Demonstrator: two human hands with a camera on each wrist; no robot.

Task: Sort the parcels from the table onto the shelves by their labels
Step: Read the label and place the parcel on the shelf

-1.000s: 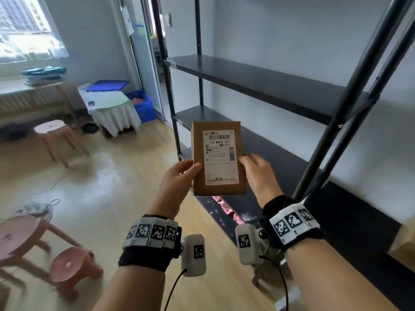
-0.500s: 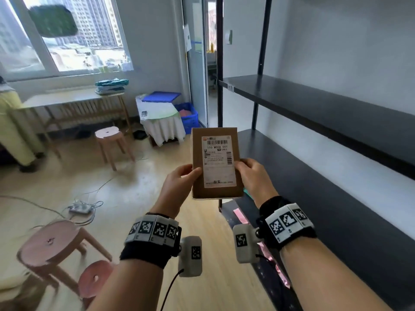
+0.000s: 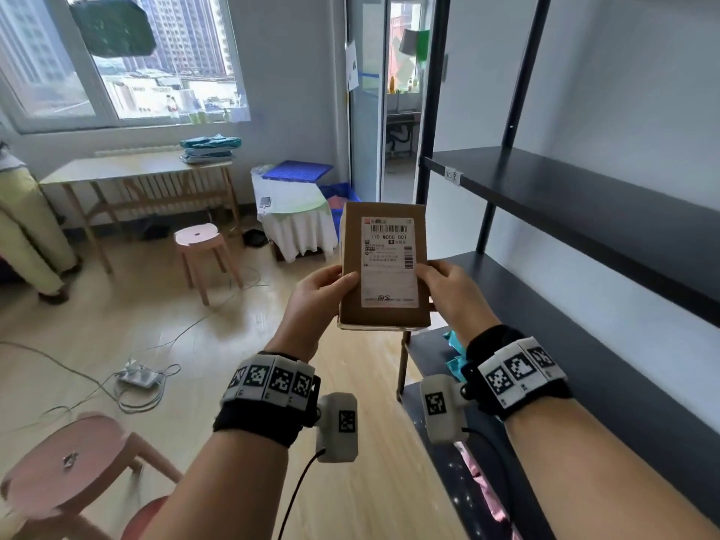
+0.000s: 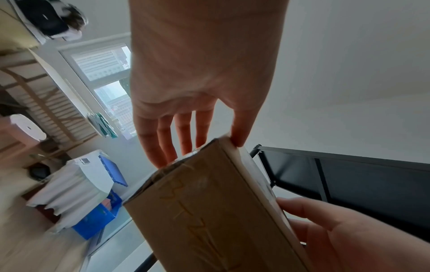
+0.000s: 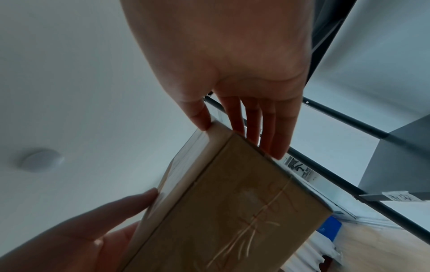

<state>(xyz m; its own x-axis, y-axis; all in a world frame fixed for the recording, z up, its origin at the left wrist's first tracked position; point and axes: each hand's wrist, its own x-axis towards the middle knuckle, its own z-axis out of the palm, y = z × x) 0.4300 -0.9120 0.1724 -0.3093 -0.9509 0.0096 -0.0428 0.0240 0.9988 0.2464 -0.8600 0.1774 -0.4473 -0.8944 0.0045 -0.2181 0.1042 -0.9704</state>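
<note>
Both hands hold one parcel (image 3: 383, 267) upright in front of the chest, label (image 3: 388, 262) facing the person. Left hand (image 3: 311, 302) grips the parcel's left edge low down, thumb laid on the front face, fingers (image 4: 163, 139) behind the back. Right hand (image 3: 454, 294) grips the right edge at about the same height, thumb on the rim of the label, fingers (image 5: 267, 125) spread flat along the back. Neither hand is loose; each pinches the parcel between thumb and fingers.

Parcel: a flat brown carton, longer than wide. White label covers most of the upper front, with a barcode at the top and the line "110 M008 001" under it; the smaller print is not legible. From the wrist views the back carries handwritten strokes under clear tape; I cannot read them.

Position: the parcel is in the air, just left of the black shelf unit (image 3: 584, 200), touching no shelf. Its top edge sits below the shelf that carries a small white tag (image 3: 453, 175) on its front rim. The next shelf (image 3: 565, 305) down lies at about the level of the hands, to their right. A teal item (image 3: 456, 356) lies on a lower shelf, beneath the right wrist.

Behind: a wooden table (image 3: 128, 169) under the window with folded cloth on it, pink stools (image 3: 198, 235), a draped stand (image 3: 296, 216) and a blue crate (image 3: 339, 192) beside the door.
</note>
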